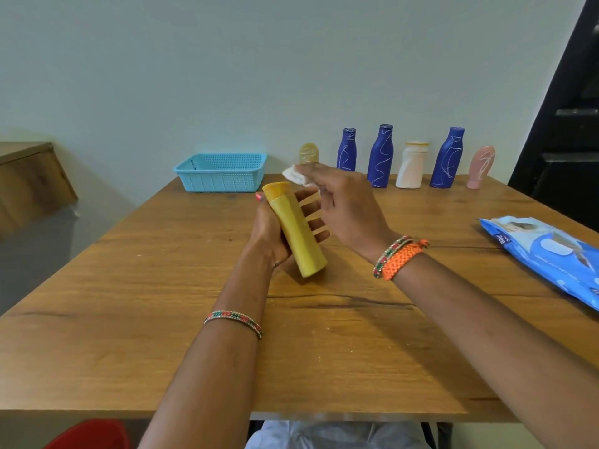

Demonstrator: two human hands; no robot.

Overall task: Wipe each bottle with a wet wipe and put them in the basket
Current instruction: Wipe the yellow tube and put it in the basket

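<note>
My left hand [275, 234] grips a yellow bottle [296, 233] above the middle of the wooden table [129, 286], cap end tilted away from me. Just above the cap, my right hand [343, 202] pinches a white wet wipe [295, 177]; the wipe is a little apart from the bottle. A light blue basket [223, 172] stands at the back of the table, left of the hands; nothing shows inside it. Along the back edge stand a small yellow bottle [309, 153], three blue bottles [346, 150] [381, 157] [449, 158], a white bottle [412, 165] and a pink bottle [481, 166].
A blue pack of wet wipes [547, 254] lies at the table's right edge. A wooden cabinet [29, 179] stands off to the left and a dark doorway [570, 124] to the right. A red seat [90, 435] shows below the front edge.
</note>
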